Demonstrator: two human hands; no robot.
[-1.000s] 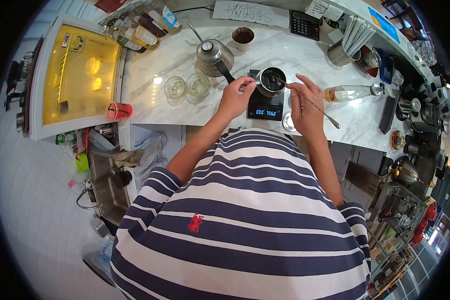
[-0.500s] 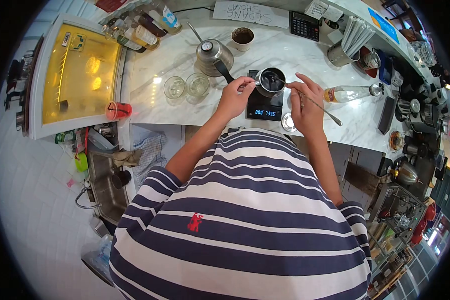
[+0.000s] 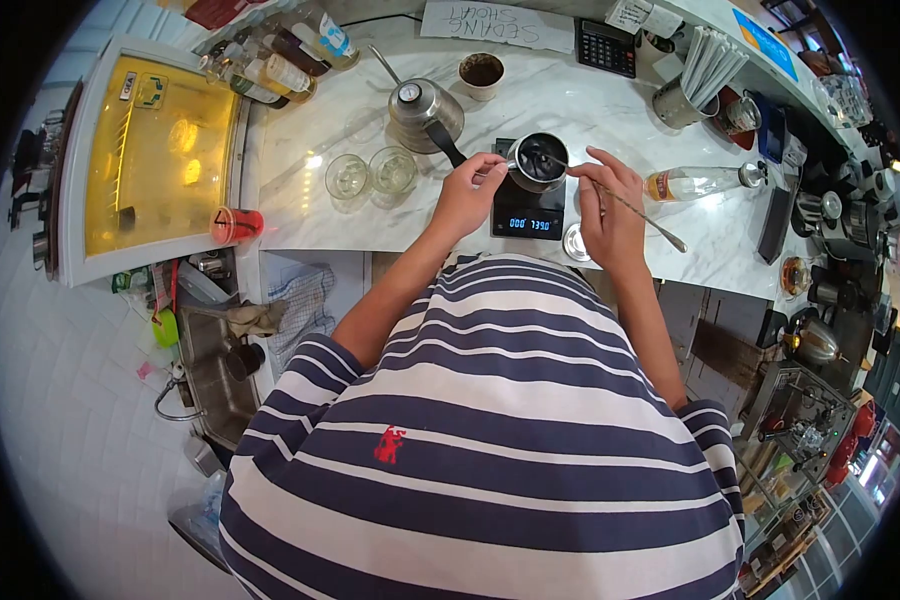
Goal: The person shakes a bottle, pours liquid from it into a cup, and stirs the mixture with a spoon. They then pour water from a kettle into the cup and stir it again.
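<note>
A metal cup (image 3: 541, 160) with dark liquid rests on a black digital scale (image 3: 528, 222) whose display is lit. My left hand (image 3: 470, 196) pinches the cup's handle from the left side. In my right hand (image 3: 611, 208) is a long twisted bar spoon (image 3: 650, 222); its one end dips into the cup and its other end points down to the right. A round metal lid (image 3: 576, 243) lies just below my right hand. Left of the cup stands a steel gooseneck kettle (image 3: 424, 114), its black handle beside my left hand.
Two clear glasses (image 3: 393, 171) stand left of the scale, and a paper cup with dark grounds (image 3: 482, 75) behind. A clear bottle (image 3: 700, 184) lies at right, near a can of straws (image 3: 682, 102). A yellow-lit cabinet (image 3: 150, 150) is at far left, with a red cup (image 3: 236, 225).
The camera view has shifted very slightly. Both hands keep their holds, and the scale's number reads a little differently.
</note>
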